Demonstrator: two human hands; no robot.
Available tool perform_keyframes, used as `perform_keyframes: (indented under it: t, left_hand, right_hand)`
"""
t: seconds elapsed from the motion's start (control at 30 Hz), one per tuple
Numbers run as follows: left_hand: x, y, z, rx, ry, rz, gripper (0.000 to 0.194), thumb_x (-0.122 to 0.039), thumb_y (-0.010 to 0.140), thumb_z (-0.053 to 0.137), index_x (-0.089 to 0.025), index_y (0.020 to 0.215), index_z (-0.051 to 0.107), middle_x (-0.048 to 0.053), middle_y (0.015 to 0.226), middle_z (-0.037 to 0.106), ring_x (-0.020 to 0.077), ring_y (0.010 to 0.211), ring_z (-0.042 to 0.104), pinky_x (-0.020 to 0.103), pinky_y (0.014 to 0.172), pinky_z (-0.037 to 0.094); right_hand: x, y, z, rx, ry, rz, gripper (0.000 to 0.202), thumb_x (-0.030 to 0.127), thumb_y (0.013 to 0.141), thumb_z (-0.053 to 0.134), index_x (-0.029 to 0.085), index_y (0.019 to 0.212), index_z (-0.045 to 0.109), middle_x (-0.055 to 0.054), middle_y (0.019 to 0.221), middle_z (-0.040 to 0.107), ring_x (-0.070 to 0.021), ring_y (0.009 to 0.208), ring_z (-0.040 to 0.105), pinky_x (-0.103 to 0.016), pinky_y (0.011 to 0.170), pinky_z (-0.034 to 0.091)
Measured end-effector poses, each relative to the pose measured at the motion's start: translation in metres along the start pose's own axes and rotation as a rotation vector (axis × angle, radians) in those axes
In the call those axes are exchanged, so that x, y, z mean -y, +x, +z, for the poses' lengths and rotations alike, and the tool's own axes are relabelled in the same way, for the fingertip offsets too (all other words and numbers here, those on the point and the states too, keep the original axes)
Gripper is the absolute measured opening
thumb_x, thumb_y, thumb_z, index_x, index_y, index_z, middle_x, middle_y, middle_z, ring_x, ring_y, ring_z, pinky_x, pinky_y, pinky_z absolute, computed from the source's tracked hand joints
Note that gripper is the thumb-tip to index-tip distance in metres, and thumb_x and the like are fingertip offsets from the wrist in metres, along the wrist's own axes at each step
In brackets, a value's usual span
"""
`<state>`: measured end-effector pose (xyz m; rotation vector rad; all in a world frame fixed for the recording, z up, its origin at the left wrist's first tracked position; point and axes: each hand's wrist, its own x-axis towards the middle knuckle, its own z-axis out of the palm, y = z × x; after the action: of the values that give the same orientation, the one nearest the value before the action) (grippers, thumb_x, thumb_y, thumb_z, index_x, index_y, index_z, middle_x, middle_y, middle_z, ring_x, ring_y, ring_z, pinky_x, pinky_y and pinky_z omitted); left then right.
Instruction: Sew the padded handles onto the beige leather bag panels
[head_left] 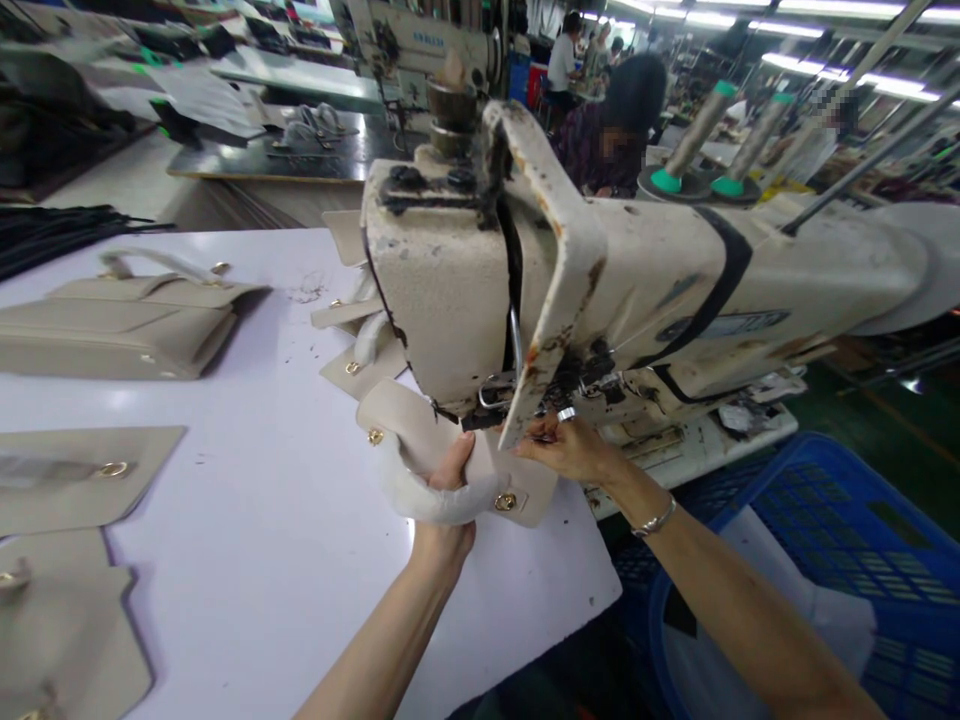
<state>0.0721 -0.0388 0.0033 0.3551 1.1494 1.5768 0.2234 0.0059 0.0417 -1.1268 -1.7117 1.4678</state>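
Note:
My left hand (442, 520) grips a beige bag flap (397, 410) from the near side, its thumb on top. The hand reaches under the flap's curved handle (431, 500), which is wrapped in white film and fixed with gold rings. The flap's far edge lies under the head of an industrial sewing machine (442, 290). My right hand (566, 450), with a ring and a bracelet, is closed beside the needle area at the flap's right side. The machine's guard partly hides its fingertips, so what they pinch cannot be made out.
Similar beige flaps (367, 365) lie behind the machine head. A beige handbag (112, 325) and more flat pieces (82, 480) rest on the white table (285, 560) to the left. A blue plastic basket (847, 500) stands at the lower right. A co-worker (615, 130) sits beyond the machine.

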Motion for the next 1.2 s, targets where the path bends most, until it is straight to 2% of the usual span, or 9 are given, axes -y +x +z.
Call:
perform_keyframes:
  t: [0.1,0.2,0.3,0.4,0.6,0.77,0.87,1.0,1.2]
  left_hand:
    - [-0.002,0.004,-0.002,0.003,0.007,-0.023,0.039,-0.025,0.069,0.082,-0.024,0.107,0.072,0.004,0.108,0.076,0.0326,0.114,0.066,0.039,0.092,0.06]
    - [-0.008,0.009,-0.005,0.013,0.023,-0.079,0.044,-0.025,0.063,0.085,-0.02,0.105,0.072,0.007,0.118,0.073,0.036,0.117,0.064,0.039,0.088,0.061]
    - [-0.013,0.015,-0.009,0.04,0.04,-0.096,0.051,-0.024,0.059,0.086,-0.017,0.108,0.072,0.009,0.12,0.072,0.035,0.112,0.066,0.033,0.078,0.062]
    - [-0.018,0.024,-0.014,0.107,0.075,-0.07,0.052,-0.021,0.06,0.086,-0.016,0.109,0.072,0.009,0.119,0.073,0.0309,0.103,0.07,0.028,0.069,0.061]
    - [-0.024,0.039,-0.023,0.219,0.092,-0.085,0.061,-0.016,0.06,0.086,-0.016,0.119,0.069,0.008,0.113,0.075,0.0242,0.089,0.073,0.025,0.07,0.062]
    - [-0.026,0.042,-0.03,0.259,0.136,-0.198,0.04,-0.017,0.062,0.087,-0.014,0.101,0.076,0.007,0.101,0.078,0.0228,0.074,0.074,0.026,0.061,0.063]
    - [-0.025,0.045,-0.032,0.289,0.093,-0.215,0.032,-0.016,0.061,0.088,-0.013,0.09,0.078,0.007,0.098,0.078,0.0214,0.071,0.074,0.024,0.063,0.063]
    - [-0.025,0.052,-0.034,0.305,0.123,-0.217,0.044,-0.016,0.06,0.088,-0.012,0.102,0.076,0.01,0.095,0.078,0.0252,0.073,0.074,0.029,0.063,0.064]
    - [-0.033,0.066,-0.034,0.327,0.186,-0.269,0.043,-0.015,0.054,0.089,-0.009,0.095,0.077,0.013,0.088,0.078,0.029,0.072,0.074,0.03,0.058,0.064]
  right_hand:
    - [-0.006,-0.001,0.003,-0.024,-0.002,0.005,0.028,0.03,0.079,0.066,0.016,0.055,0.068,0.001,0.071,0.07,-0.0093,0.06,0.05,-0.019,0.057,0.038]
    - [-0.017,-0.004,0.009,-0.028,0.049,-0.006,0.02,0.032,0.083,0.067,0.017,0.078,0.078,0.002,0.076,0.071,-0.009,0.063,0.052,-0.019,0.06,0.039]
    - [-0.027,-0.008,0.017,-0.058,0.107,0.005,0.028,0.037,0.085,0.067,0.02,0.105,0.078,0.001,0.083,0.071,-0.0109,0.07,0.056,-0.02,0.065,0.041]
    - [-0.03,-0.012,0.025,-0.096,0.146,0.058,0.04,0.04,0.084,0.069,0.02,0.118,0.073,-0.001,0.083,0.07,-0.0123,0.071,0.056,-0.022,0.066,0.042]
    - [-0.027,-0.017,0.037,-0.167,0.16,0.076,0.04,0.034,0.082,0.071,0.015,0.117,0.074,0.002,0.068,0.061,-0.0085,0.059,0.042,-0.021,0.059,0.035]
    - [-0.028,-0.02,0.042,-0.186,0.206,0.079,0.043,0.037,0.084,0.069,0.02,0.123,0.071,0.001,0.071,0.061,-0.0098,0.061,0.042,-0.021,0.057,0.032]
    - [-0.028,-0.022,0.044,-0.197,0.187,0.088,0.045,0.038,0.084,0.068,0.021,0.125,0.07,0.001,0.068,0.059,-0.0095,0.058,0.039,-0.021,0.054,0.029]
    - [-0.027,-0.023,0.049,-0.232,0.216,0.096,0.049,0.039,0.083,0.069,0.018,0.127,0.069,-0.001,0.073,0.061,-0.0108,0.061,0.042,-0.021,0.056,0.033]
    - [-0.022,-0.024,0.063,-0.301,0.229,0.044,0.043,0.034,0.086,0.065,0.018,0.126,0.07,0.002,0.063,0.049,-0.0095,0.059,0.037,-0.02,0.055,0.033]
